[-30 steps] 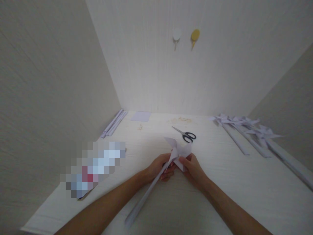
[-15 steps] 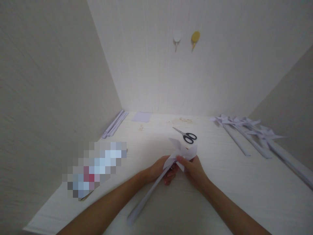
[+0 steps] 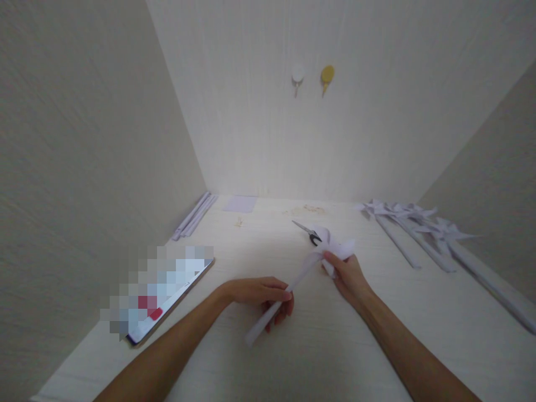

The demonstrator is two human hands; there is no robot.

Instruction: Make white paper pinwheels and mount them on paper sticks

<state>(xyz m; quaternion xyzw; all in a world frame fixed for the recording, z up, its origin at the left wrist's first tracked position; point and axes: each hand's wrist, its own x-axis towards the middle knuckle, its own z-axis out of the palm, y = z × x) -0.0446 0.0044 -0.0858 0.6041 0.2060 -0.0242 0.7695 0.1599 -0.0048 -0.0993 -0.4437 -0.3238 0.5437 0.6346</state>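
Between my hands is a white paper pinwheel point(image 3: 310, 267) on a rolled-paper stick, its folded blades up and to the right, its stick slanting down to the left. My left hand point(image 3: 268, 296) is closed around the lower part of the stick, the tube's end sticking out below the fingers. My right hand point(image 3: 345, 272) pinches the pinwheel where the blades meet the stick, thumb on top. The fingers behind the blades are hidden. Black-handled scissors point(image 3: 307, 230) lie just beyond, their handles partly covered by the blades.
Several finished paper pinwheels point(image 3: 439, 229) lie overlapped at the right. Rolled paper sticks point(image 3: 195, 216) rest by the left wall, beside a square paper sheet point(image 3: 240, 204). A phone point(image 3: 167, 315), partly blurred out, lies at the left. Two hooks, one yellow point(image 3: 327, 74), are on the back wall.
My left hand has slid down from the pinwheel's head onto its stick. My right hand has moved right with the head, whose blades now cover the scissors' handles.
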